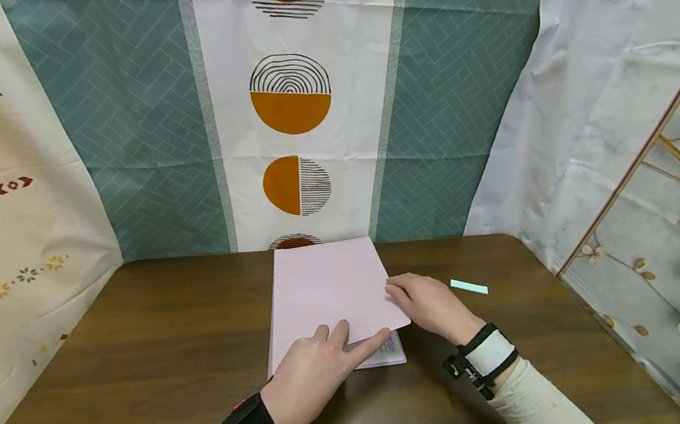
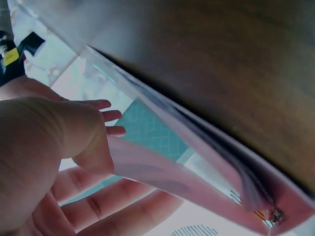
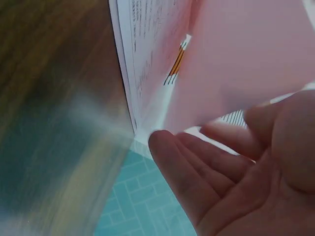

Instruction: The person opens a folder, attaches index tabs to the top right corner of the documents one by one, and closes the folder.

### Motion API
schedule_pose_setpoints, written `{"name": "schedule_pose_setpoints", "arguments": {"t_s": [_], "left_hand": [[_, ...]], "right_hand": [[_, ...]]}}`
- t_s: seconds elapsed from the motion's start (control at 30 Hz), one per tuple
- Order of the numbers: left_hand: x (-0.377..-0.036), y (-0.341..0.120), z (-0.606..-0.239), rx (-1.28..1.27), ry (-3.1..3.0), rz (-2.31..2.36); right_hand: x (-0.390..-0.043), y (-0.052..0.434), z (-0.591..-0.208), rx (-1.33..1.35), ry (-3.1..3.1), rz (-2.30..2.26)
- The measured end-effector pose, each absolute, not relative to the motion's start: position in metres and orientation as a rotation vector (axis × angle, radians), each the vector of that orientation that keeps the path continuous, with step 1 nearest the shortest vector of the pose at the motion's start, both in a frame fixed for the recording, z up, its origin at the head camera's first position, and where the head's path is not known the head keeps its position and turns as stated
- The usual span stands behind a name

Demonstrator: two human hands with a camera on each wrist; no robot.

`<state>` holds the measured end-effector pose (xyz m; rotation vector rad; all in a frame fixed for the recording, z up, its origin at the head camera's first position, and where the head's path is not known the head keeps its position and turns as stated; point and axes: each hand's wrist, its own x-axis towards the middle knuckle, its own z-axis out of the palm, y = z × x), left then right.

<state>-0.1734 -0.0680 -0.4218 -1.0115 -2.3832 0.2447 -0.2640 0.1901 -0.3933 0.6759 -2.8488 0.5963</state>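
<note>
The booklet (image 1: 329, 292) has a plain pink cover. The tabletop (image 1: 139, 353) is dark brown wood. A small mint green strip (image 1: 469, 287) lies right of the booklet. Behind the booklet, the curtain (image 1: 300, 102) is teal and white with orange circles.

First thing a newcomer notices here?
The pink booklet mid-table, its cover lifted off printed pages: the left hand pinches the cover's near edge, the right hand holds its right edge. Then the small pale green strip lying on the brown table right of the hands.
</note>
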Motion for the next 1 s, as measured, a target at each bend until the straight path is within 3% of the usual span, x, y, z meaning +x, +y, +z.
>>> {"name": "schedule_pose_setpoints", "arguments": {"t_s": [0.2, 0.57, 1.0], "left_hand": [[-0.172, -0.075, -0.413, -0.998, -2.377, 0.175], [-0.170, -0.083, -0.403, -0.960, -2.366, 0.107], [-0.166, -0.091, -0.395, -0.931, -2.440, 0.024]], "right_hand": [[-0.265, 0.191, -0.392, 0.600, -2.837, 0.537], [-0.257, 0.179, -0.405, 1.079, -2.929, 0.583], [-0.256, 0.174, -0.408, 1.178, -2.980, 0.413]]}}
